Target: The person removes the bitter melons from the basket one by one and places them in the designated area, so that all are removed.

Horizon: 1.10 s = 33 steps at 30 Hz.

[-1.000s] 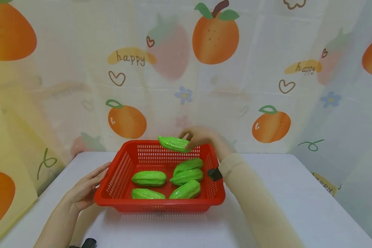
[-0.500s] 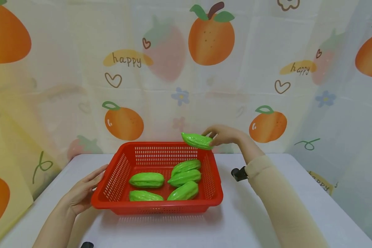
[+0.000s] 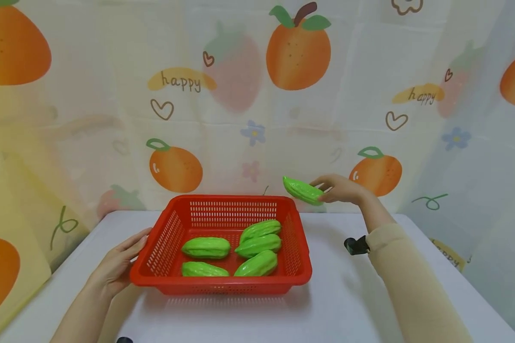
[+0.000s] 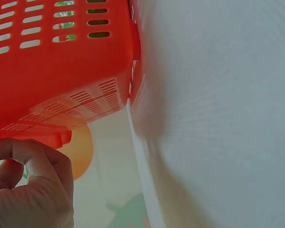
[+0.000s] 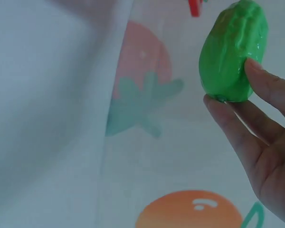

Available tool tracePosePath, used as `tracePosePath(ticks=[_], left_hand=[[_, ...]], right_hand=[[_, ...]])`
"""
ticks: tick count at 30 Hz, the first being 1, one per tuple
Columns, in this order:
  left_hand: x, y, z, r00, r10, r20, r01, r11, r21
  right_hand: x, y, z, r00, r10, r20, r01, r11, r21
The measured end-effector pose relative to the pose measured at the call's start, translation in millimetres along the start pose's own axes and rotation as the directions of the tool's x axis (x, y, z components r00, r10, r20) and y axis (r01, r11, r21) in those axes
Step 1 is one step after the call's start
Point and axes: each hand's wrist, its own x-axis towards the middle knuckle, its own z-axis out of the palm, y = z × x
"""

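My right hand [image 3: 342,189] pinches one end of a green bitter-melon-like vegetable [image 3: 302,190], held in the air beyond the back right corner of the red basket [image 3: 223,284]. In the right wrist view the thumb and fingertips of the hand [image 5: 270,137] press on the end of the green vegetable [image 5: 233,52]. Inside the basket lie several more green vegetables [image 3: 206,247], two on the left and the others on the right. My left hand [image 3: 117,267] grips the basket's left rim; in the left wrist view the hand [image 4: 33,185] has its fingers curled at the basket's edge [image 4: 47,71].
The basket stands on a white table [image 3: 223,319]. Behind the table hangs a curtain [image 3: 309,119] printed with fruit. A black wrist device [image 3: 356,245] sits at the right sleeve [image 3: 407,271].
My right hand has carried the green vegetable rightward, from over the basket to beyond its right side. The left hand stays on the rim, and the basket has not visibly moved on the table.
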Motion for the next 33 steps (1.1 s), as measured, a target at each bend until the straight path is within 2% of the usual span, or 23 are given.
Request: tracePosePath(ticks=[8,16,23,33], left_hand=[[1.9,0.1,0.0,1.000,-0.015,-0.012,0.015,1.000,0.017],[0.9,0.8,0.6,0.999,-0.030,-0.019,0.030,0.999,0.034],[1.5,0.6,-0.6,1.000,-0.015,-0.001,0.015,1.000,0.016],[2.3,-0.4,-2.0,1.000,-0.009,0.021,0.009,1.000,0.001]], right_hand=[[-17.4,30,-3,0.995,0.097,-0.009,-0.097,0.995,-0.003],[-26.2,61,9,0.981,0.192,-0.018,-0.192,0.981,0.022],[-32.7,80,24,0.966,0.257,-0.003,-0.255,0.960,0.112],[-42.3,95,43,0.942,0.333,-0.031,-0.321,0.926,0.200]])
